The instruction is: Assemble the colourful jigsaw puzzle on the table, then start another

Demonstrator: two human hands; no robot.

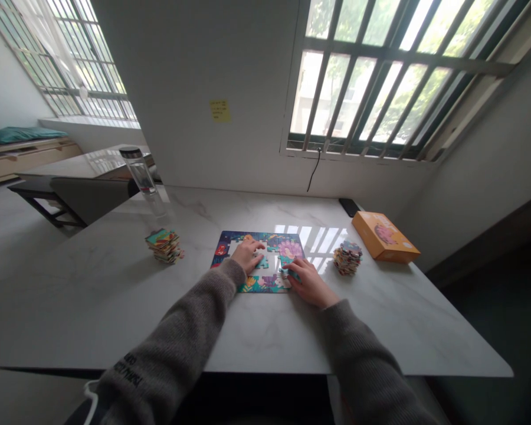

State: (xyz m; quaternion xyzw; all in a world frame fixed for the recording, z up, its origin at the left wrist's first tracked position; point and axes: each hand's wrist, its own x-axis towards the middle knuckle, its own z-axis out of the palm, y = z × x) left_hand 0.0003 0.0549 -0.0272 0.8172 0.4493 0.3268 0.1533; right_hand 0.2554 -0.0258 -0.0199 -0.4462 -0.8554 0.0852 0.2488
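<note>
A partly assembled jigsaw puzzle (272, 284) lies flat on the table, its colourful border joined around a gap where white tabletop shows. Over its left side is my left hand (246, 254), fingers apart, the thumb beside a loose teal puzzle piece (262, 263) inside the gap. My right hand (310, 282) rests at the lower right side, with its fingertips closed on a small teal puzzle piece (284, 269) at the inner edge. The fingers partly cover that piece. Stacks of puzzle pieces stand to the left (164, 246) and to the right (347, 258).
An orange box (384, 237) lies at the right, with a black phone (348, 207) behind it near the wall. At the back left stands a clear glass bottle (140, 171) with a dark lid. The white table (265, 342) ends close in front of me.
</note>
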